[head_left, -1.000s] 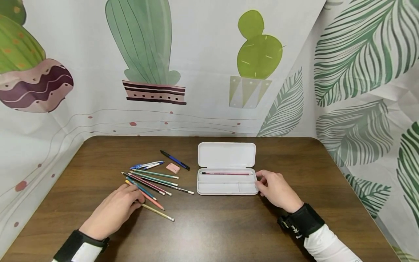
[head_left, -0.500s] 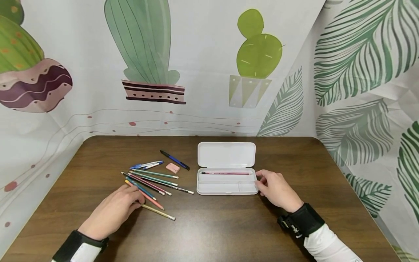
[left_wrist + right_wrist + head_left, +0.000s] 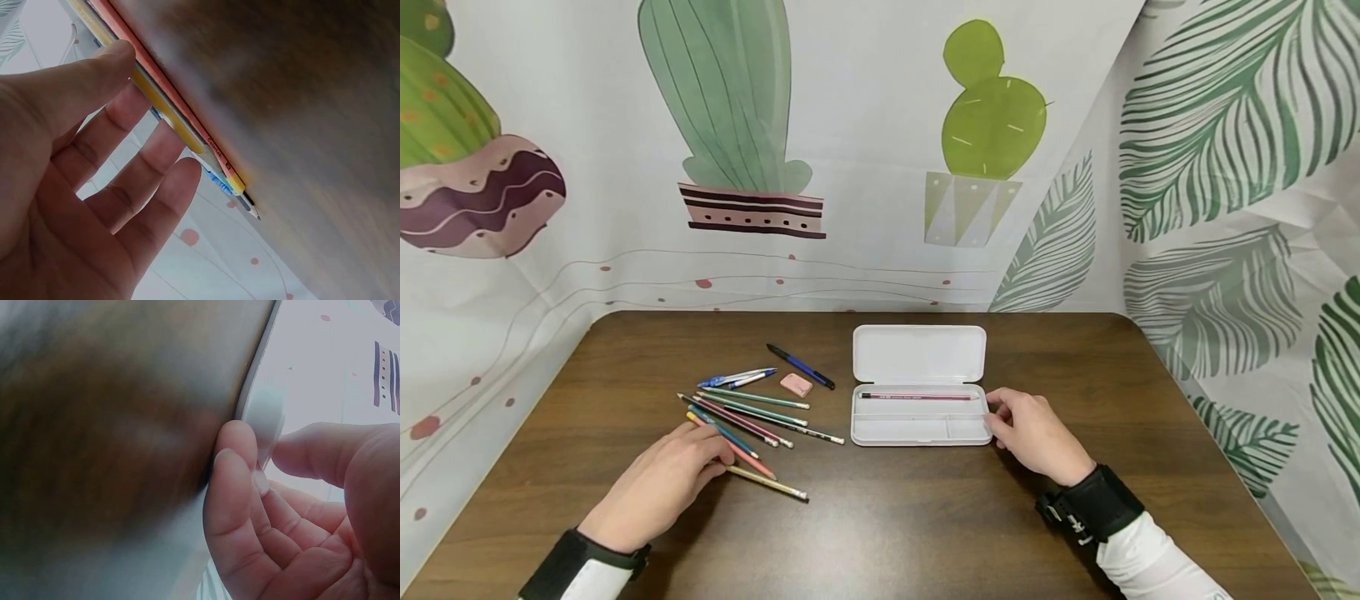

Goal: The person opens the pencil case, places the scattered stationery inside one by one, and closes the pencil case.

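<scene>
In the head view my left hand pinches a gold-yellow pencil between thumb and fingers, its eraser end pointing right. The left wrist view shows the thumb over this pencil and the fingers behind it; a coral pencil lies just beyond. My right hand grips the right end of a white pencil case, thumb and fingers on either side of its wall. The case stands with its lid up, and a dark pink pencil lies in its long rear compartment.
Several pencils fan out beside the left hand. Behind them lie blue-and-white pens, a pink eraser and a blue-black pen. The brown table ends at a patterned cloth backdrop.
The gold-yellow pencil's eraser end has shifted slightly right and up in the head view, with the left hand barely moving. The right hand and the case have stayed put.
</scene>
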Motion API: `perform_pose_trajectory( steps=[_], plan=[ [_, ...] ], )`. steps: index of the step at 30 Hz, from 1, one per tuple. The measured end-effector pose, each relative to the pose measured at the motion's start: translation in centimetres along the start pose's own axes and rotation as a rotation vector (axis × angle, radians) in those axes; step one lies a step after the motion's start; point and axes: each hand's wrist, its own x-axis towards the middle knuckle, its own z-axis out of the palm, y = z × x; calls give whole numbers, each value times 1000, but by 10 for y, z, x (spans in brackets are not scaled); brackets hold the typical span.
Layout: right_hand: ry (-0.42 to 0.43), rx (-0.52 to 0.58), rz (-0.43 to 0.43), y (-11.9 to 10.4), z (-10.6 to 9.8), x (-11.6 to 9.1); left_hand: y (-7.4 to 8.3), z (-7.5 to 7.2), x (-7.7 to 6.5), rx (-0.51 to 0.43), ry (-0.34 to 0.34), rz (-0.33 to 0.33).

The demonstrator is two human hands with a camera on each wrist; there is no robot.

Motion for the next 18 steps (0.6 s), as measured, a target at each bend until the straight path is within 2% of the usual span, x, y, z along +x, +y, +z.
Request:
perform_pose_trajectory(
  steps=[11,18],
  plan=[
    [-1,-4,3,-1,0,-1,3,-3,3,16,17,6],
    [0,-3,-7,-1,0,-1,6,-4,8,15,9,-19]
  ],
)
